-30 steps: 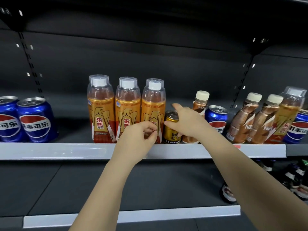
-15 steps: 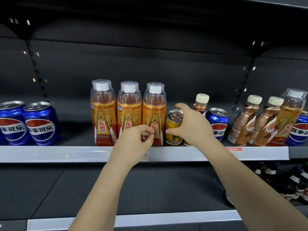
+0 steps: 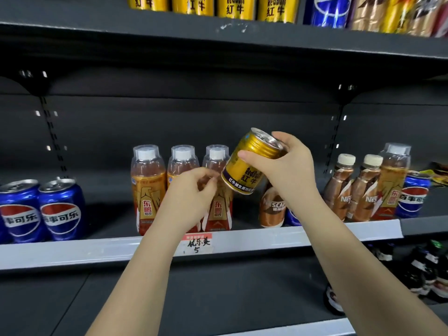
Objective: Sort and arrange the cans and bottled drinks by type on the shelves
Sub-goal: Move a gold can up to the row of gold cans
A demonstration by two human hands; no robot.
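**Gold can up, clear of middle shelf**

While your right hand [image 3: 289, 170] grips the gold can [image 3: 252, 161], tilted, above the shelf edge [image 3: 72, 251], your left hand [image 3: 191, 192] sits just beside its base, fingers loosely curled, holding nothing. Three orange bottles [image 3: 148, 187] stand directly behind your left hand. A Nescafe bottle [image 3: 271, 207] and a partly hidden blue can stand under your right wrist. Two Pepsi cans [image 3: 41, 209] sit far left, with a bare gap between them and the orange bottles. On the right: two coffee bottles [image 3: 351, 190], one orange bottle, one Pepsi can. The top shelf [image 3: 218, 32] carries a row of gold cans [image 3: 213, 4]. The lower shelf holds dark bottles [image 3: 424, 270] at right.
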